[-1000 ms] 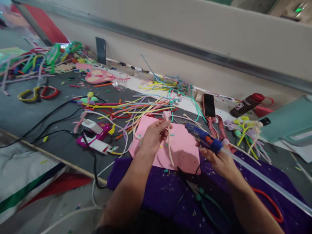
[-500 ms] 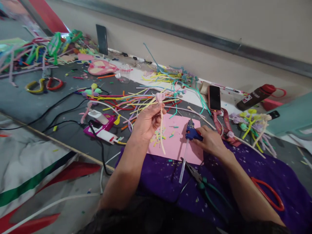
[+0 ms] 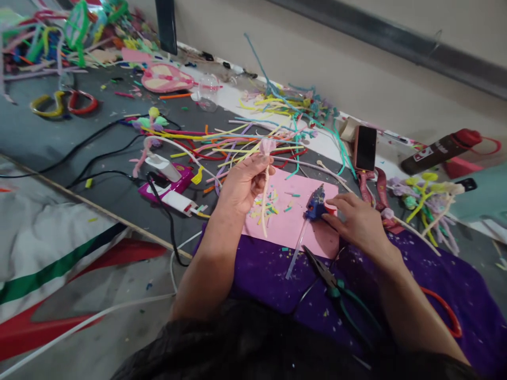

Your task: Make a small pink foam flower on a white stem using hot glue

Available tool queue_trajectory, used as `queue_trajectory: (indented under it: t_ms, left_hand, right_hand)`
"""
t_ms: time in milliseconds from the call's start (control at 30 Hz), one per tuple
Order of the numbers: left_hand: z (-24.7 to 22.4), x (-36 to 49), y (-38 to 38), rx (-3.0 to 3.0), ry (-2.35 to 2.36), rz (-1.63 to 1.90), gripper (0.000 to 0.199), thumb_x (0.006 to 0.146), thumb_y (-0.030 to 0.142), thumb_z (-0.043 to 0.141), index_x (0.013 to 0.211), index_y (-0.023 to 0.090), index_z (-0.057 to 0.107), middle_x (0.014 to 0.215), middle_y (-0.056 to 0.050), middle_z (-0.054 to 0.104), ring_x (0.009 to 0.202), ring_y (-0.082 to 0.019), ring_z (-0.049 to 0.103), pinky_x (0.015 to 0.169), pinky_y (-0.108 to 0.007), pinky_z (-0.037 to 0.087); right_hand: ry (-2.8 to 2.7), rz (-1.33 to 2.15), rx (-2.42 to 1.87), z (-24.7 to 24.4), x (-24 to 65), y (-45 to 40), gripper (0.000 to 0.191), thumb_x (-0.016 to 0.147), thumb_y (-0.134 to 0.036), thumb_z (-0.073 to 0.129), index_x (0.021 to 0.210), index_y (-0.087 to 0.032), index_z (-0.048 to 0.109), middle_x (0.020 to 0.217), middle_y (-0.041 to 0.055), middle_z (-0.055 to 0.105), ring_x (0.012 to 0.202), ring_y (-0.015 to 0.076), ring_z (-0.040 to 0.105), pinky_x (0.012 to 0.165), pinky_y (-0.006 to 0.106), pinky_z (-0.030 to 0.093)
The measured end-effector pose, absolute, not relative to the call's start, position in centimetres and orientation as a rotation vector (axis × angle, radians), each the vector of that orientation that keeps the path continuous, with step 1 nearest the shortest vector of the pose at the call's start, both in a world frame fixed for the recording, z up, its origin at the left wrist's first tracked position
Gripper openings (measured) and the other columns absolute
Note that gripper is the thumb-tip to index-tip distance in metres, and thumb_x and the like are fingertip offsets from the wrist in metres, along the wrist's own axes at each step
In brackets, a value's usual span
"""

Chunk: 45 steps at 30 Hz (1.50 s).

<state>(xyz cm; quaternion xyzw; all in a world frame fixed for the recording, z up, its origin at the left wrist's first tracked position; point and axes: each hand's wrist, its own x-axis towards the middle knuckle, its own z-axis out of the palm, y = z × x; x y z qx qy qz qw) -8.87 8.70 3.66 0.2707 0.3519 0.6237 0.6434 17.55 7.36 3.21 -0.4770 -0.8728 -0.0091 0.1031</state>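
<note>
Left hand [image 3: 247, 183] raised, pinching a pink flower [image 3: 268, 146] — right hand [image 3: 359, 222] palm-down, fingers parted at the glue gun [image 3: 315, 206].

Flower [image 3: 268, 147]: looking fuzzy, matt
Glue gun [image 3: 316, 207]: showing hard plastic
Sheet [image 3: 291, 182]: appearing smooth, papery
Cloth [image 3: 257, 282]: lying matt

We've got a pale wall [image 3: 348, 79] spanning 12 to 3 o'clock, with a dull grey rail [image 3: 396, 42] slanting across it. Our grey tabletop [image 3: 24, 132] stretches out toward 9, pale strip [image 3: 137, 228] along its edge. Grey floor [image 3: 138, 327] peeks out around 7. Lighting's kinda soft.
</note>
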Motion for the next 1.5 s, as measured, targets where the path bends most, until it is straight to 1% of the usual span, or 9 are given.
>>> queue_trajectory:
  t_ms: [167,433,600,700,800,900,967,1200,1500]
  left_hand:
    - [3.7,-8.6,8.6,0.658,0.841,1.377,0.017,0.064,0.026,0.068,0.073,0.013,0.061,0.056,0.004,0.058,0.033,0.000,0.038,0.031,-0.013,0.023]
    - [3.4,-8.0,8.7,0.659,0.858,1.389,0.017,0.063,0.026,0.067,0.073,0.013,0.062,0.056,0.003,0.058,0.034,0.001,0.037,0.032,-0.013,0.021]
    - [3.3,-8.0,8.6,0.645,0.850,1.372,0.017,0.063,0.026,0.068,0.073,0.013,0.063,0.056,0.003,0.059,0.035,0.000,0.039,0.032,-0.014,0.023]
    - [3.2,-7.7,8.6,0.650,0.843,1.355,0.018,0.063,0.027,0.068,0.071,0.013,0.062,0.056,0.002,0.059,0.035,0.000,0.039,0.032,-0.014,0.022]
    - [3.0,-7.1,8.5,0.615,0.841,1.301,0.018,0.062,0.027,0.069,0.070,0.013,0.062,0.056,0.002,0.058,0.034,0.000,0.037,0.031,-0.013,0.021]
    - [2.9,-6.3,8.4,0.608,0.872,1.215,0.018,0.062,0.028,0.069,0.070,0.013,0.062,0.056,0.002,0.058,0.034,0.000,0.037,0.031,-0.013,0.021]
    - [2.8,-5.8,8.3,0.631,0.889,1.171,0.020,0.063,0.031,0.069,0.068,0.013,0.061,0.055,0.001,0.058,0.033,-0.001,0.037,0.030,-0.014,0.021]
    - [2.1,-4.7,8.4,0.635,0.897,1.143,0.026,0.061,0.036,0.071,0.066,0.012,0.062,0.049,0.001,0.056,0.034,-0.003,0.041,0.032,-0.013,0.028]
    - [1.8,-4.2,8.2,0.700,0.949,1.135,0.024,0.064,0.035,0.069,0.067,0.012,0.061,0.049,0.002,0.054,0.036,-0.003,0.041,0.035,-0.015,0.026]
  right_hand:
    - [-2.768,0.207,-0.997,3.4,13.4,6.9,0.023,0.088,-0.025,0.042,0.097,-0.021,0.063,0.086,0.0051,0.062,0.074,0.0154,0.057,0.059,0.025,0.037]
    - [-3.101,-0.026,-0.515,0.8,8.0,7.9,0.021,0.089,-0.019,0.040,0.098,-0.019,0.059,0.085,0.0057,0.057,0.065,0.0129,0.049,0.053,0.024,0.030]
    - [-3.061,-0.052,-0.510,0.1,7.9,7.9,0.022,0.089,-0.019,0.036,0.090,-0.014,0.058,0.082,0.0073,0.057,0.065,0.0135,0.049,0.054,0.025,0.032]
    - [-2.838,0.226,-0.759,0.9,8.8,8.2,0.015,0.082,-0.016,0.041,0.085,-0.014,0.056,0.082,0.0063,0.057,0.066,0.0127,0.049,0.057,0.024,0.035]
    - [-2.421,0.721,-1.035,2.2,9.9,9.0,0.010,0.075,-0.015,0.044,0.080,-0.016,0.053,0.067,-0.0004,0.054,0.056,0.0098,0.048,0.053,0.021,0.037]
    - [-2.014,1.129,-1.140,3.2,10.7,9.9,0.003,0.072,-0.018,0.047,0.073,-0.017,0.050,0.057,-0.0048,0.047,0.046,0.0074,0.043,0.045,0.019,0.036]
    - [-1.869,1.227,-1.133,3.6,10.9,10.4,0.003,0.069,-0.018,0.048,0.071,-0.017,0.050,0.058,-0.0052,0.047,0.044,0.0064,0.042,0.042,0.018,0.035]
    - [-1.890,1.158,-1.063,4.4,10.9,11.4,0.007,0.069,-0.015,0.048,0.071,-0.016,0.055,0.060,-0.0044,0.049,0.049,0.0065,0.043,0.046,0.018,0.037]
    - [-2.057,0.856,-1.108,5.0,11.1,11.0,0.009,0.070,-0.013,0.049,0.067,-0.016,0.056,0.058,-0.0034,0.054,0.052,0.0077,0.047,0.049,0.019,0.034]
